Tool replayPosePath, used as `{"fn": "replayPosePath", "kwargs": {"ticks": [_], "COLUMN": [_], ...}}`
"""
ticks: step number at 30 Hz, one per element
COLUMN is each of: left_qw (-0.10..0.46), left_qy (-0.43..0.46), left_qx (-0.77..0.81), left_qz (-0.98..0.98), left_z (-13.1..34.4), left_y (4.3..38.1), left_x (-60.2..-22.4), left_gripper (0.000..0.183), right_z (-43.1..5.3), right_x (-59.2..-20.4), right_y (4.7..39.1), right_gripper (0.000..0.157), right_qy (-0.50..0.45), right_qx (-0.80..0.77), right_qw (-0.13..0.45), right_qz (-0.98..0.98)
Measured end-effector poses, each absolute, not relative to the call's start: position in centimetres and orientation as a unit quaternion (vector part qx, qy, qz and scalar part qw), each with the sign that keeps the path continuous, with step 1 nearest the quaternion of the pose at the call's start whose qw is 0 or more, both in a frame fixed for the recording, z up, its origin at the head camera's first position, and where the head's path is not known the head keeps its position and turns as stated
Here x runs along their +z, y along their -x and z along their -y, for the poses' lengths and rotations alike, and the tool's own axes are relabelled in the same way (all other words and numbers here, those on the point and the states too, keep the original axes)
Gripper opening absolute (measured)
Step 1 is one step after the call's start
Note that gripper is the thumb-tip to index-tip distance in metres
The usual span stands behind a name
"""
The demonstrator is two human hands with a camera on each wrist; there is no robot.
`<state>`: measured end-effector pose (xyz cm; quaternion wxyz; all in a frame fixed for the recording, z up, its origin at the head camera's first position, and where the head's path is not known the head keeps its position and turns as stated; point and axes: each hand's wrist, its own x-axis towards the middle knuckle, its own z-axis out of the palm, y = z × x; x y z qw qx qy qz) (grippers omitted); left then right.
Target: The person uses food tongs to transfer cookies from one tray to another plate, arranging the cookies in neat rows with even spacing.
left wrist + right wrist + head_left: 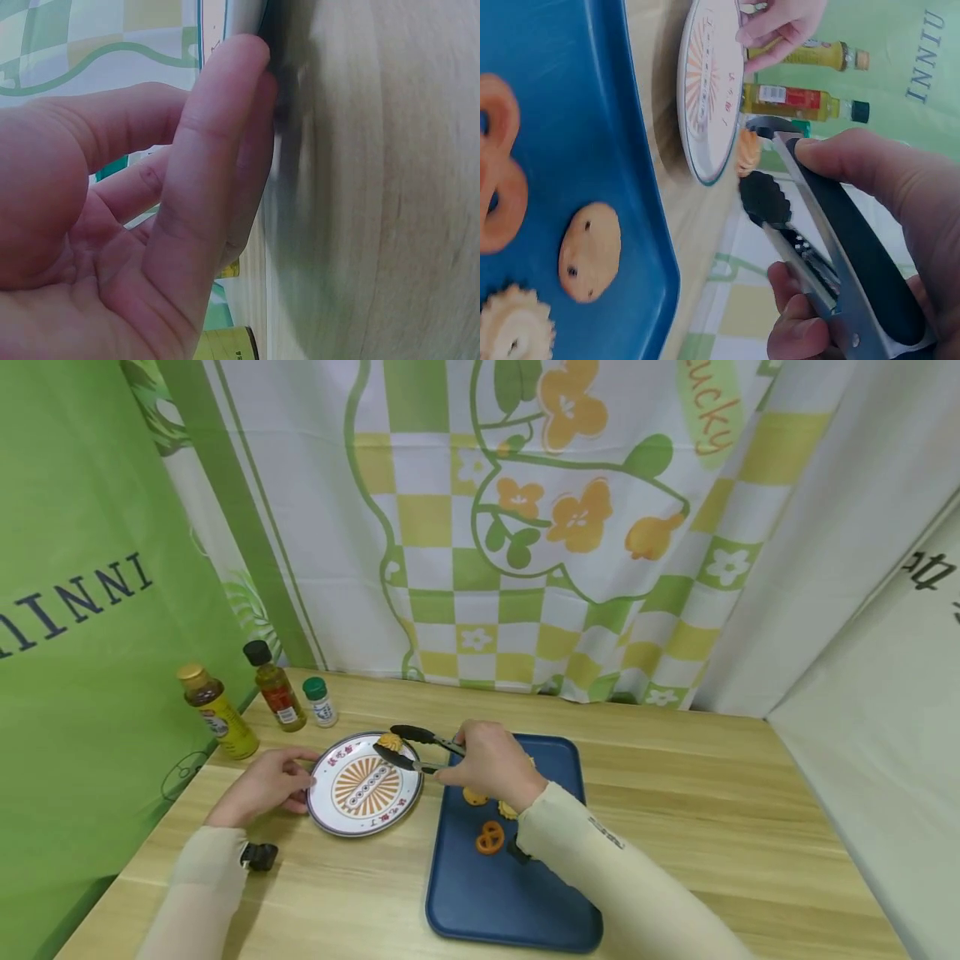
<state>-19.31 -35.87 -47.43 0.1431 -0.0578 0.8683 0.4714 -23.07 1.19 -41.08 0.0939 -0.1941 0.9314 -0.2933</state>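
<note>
My right hand (495,764) grips black-and-silver tongs (836,240). Between the tong tips is a swirled, golden cookie (390,742), over the far right part of a round white plate (337,814). Orange rays and red lettering decorate that plate. My left hand (272,783) holds the plate's left rim between thumb and fingers; in the left wrist view its fingers (199,150) reach to the plate's edge just above the wood. A blue tray (510,902) lies under my right forearm, carrying a pretzel (490,837), a dotted oval cookie (590,253) and a ruffled cookie (514,330).
Behind my left hand stand a yellow-labelled bottle (225,722), a black-capped oil bottle (277,693) and a small green-capped shaker (320,703). A patterned curtain (427,552) hangs along the table's back edge. Wooden tabletop (690,827) extends right of the tray.
</note>
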Motion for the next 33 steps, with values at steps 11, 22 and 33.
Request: {"fn": "replayPosePath", "kwargs": {"ticks": [11, 22, 33], "left_qw": [0.142, 0.143, 0.138], "left_qy": [0.047, 0.057, 0.065], "left_qx": [0.472, 0.46, 0.466], "left_qz": [-0.869, -0.875, -0.871], "left_z": [35.1, 35.1, 35.7], "left_y": [20.1, 20.0, 19.4], "left_x": [-47.2, -47.3, -47.3], "left_gripper": [0.054, 0.054, 0.055], "right_z": [3.5, 4.1, 4.6], "right_x": [-42.5, -43.2, -43.2], "right_y": [22.9, 23.2, 22.9], "right_gripper": [0.044, 0.037, 0.052], "right_qy": [0.201, 0.2, 0.216], "right_qx": [-0.287, -0.275, -0.277], "right_qw": [0.099, 0.102, 0.103], "right_qz": [-0.931, -0.935, -0.931]}}
